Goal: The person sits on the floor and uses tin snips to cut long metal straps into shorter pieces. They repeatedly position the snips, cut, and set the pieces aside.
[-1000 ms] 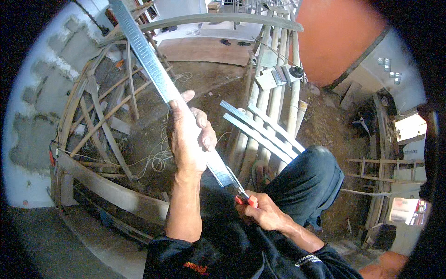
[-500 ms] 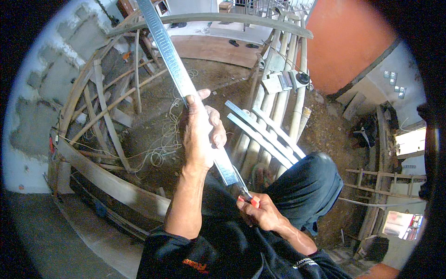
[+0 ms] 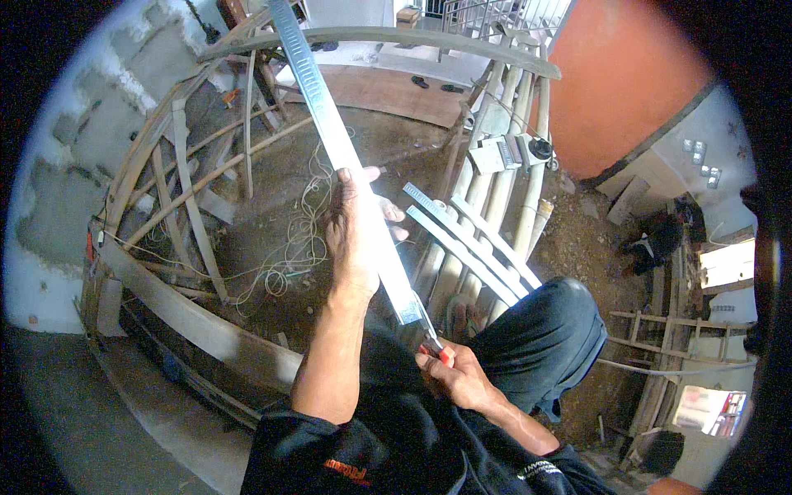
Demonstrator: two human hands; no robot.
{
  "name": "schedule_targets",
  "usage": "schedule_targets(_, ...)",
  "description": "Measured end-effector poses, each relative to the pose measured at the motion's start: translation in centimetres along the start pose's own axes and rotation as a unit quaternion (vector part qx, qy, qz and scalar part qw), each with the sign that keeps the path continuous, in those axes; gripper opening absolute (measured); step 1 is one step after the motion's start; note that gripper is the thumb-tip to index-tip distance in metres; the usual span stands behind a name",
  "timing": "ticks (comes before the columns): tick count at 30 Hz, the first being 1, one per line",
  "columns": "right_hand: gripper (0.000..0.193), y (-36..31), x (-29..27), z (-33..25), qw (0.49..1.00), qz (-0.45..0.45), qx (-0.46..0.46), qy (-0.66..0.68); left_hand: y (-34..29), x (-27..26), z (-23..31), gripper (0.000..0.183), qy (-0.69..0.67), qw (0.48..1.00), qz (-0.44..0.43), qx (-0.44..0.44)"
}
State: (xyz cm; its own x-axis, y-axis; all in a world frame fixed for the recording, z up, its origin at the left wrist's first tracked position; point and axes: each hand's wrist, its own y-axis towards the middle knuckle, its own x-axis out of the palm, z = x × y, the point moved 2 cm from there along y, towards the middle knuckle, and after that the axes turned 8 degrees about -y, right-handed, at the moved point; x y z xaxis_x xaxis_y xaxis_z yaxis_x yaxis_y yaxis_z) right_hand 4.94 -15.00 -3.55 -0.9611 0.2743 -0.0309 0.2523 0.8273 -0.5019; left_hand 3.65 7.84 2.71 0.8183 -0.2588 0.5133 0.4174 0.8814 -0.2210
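Note:
My left hand (image 3: 353, 239) grips a long, shiny metal channel (image 3: 315, 87) with a slotted, ridged face, its thumb over one edge and fingers round the other. The channel slants from the top of the view down toward my lap. My right hand (image 3: 464, 378) is closed round the red-handled metal snips (image 3: 430, 337). Their jaws lie at the right edge of the channel's lower end; glare hides whether they bite into it. Beside my raised knee, several similar metal strips (image 3: 462, 254) rest across bamboo poles (image 3: 497, 194).
A curved-looking wooden frame (image 3: 186, 194) with crossed braces stands on the left. Loose pale cord (image 3: 285, 256) lies tangled on the dirt floor. On the poles sit a small box (image 3: 497, 154) and a black round item (image 3: 539, 148). An orange wall (image 3: 619, 82) rises at far right.
The channel has swung slightly more upright, its far end shifting right. Its lower end and the snips have moved a little upward in view, with both hands keeping their grips.

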Motion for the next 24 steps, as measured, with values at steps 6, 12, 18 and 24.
schedule_targets(6, 0.020, -0.2, -0.1, -0.7, 0.964, 0.094, -0.075, -0.237, 0.2, -0.7, 0.5, 0.058, -0.004, 0.996, 0.084, -0.038)
schedule_targets(12, 0.025, -0.8, -0.1, -0.9, 0.982, 0.023, -0.035, -0.185, 1.8, -2.2, 1.9, 0.048, -0.082, 0.993, 0.086, -0.003)
schedule_targets(18, 0.019, -0.4, -0.6, -0.4, 0.992, -0.023, -0.033, -0.117, 2.0, -3.3, 1.3, 0.051, -0.098, 0.995, 0.033, -0.011)
schedule_targets(24, 0.025, -0.9, -0.8, -0.3, 0.994, -0.043, -0.055, -0.082, 2.2, -3.6, 1.7, 0.045, -0.127, 0.991, 0.038, 0.000)
